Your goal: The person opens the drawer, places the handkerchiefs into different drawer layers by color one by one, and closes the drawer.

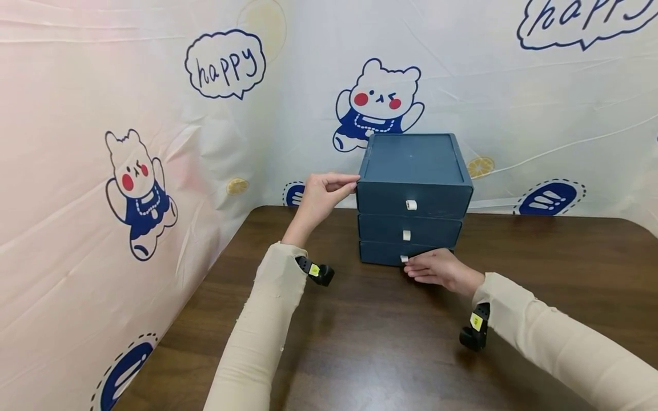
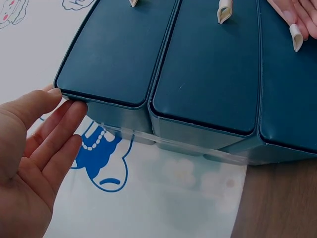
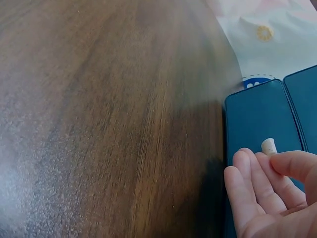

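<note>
A dark blue drawer unit [image 1: 415, 160] with three stacked drawers stands on the table, each front bearing a small white pull tab. My left hand [image 1: 324, 197] is at its upper left front corner; in the left wrist view the fairly straight fingers [image 2: 64, 131] touch the side wall, the thumb right at the front edge. Low at the front, my right hand [image 1: 439, 271] pinches the bottom drawer's pull tab [image 3: 268, 146] between thumb and fingers. The middle pull tab [image 1: 406, 235] and the top pull tab [image 1: 411, 205] are untouched. All three drawers look closed.
The brown wooden table [image 1: 354, 342] extends in front of the unit and to both sides. A pale printed cloth [image 1: 288, 114] hangs close behind it and along the left. Both wrists carry small black cameras, the left camera [image 1: 321, 275] and the right camera [image 1: 474, 331].
</note>
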Demonstrator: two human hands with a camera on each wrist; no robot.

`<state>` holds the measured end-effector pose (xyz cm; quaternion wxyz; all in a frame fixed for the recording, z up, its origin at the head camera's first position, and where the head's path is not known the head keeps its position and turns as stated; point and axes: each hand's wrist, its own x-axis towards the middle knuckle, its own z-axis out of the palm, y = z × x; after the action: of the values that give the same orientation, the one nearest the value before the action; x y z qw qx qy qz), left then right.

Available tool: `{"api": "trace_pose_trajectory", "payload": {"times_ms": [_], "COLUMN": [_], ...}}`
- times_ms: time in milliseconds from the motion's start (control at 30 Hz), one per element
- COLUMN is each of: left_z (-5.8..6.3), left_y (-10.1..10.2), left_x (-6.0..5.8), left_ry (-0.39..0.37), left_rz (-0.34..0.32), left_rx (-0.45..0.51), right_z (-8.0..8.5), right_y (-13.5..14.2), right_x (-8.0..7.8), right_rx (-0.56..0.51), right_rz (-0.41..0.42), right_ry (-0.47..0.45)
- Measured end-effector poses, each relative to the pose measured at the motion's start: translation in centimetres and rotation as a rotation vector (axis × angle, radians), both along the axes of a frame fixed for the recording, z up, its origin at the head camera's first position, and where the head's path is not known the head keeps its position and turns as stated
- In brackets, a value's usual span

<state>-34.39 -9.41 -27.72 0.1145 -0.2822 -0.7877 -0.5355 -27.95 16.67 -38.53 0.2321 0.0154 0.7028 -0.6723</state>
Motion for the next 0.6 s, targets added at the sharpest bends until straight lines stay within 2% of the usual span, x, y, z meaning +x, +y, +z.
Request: {"api": "trace_pose_trajectory", "payload": {"times_ms": [200,467,600], "left_z": [-0.05,-0.22,-0.24], "left_y": [0.09,0.12,-0.07], "left_x": [0.08,0.21,0.23], "left_ry": [0.002,-0.01,-0.006], "left_rz": [-0.006,-0.013,-0.009], "left_rx": [0.009,0.019,0.008], "right_z": [-0.14,-0.75,-0.72], "right_y": [-0.03,-0.12,-0.06], "right_x": [-0.08,-0.23,-0.16], "right_rx": [-0.005,0.047,0.055], "right_rz": [-0.009,-0.027,-0.005], "right_ry": [0.003,0.045,0.059]}}
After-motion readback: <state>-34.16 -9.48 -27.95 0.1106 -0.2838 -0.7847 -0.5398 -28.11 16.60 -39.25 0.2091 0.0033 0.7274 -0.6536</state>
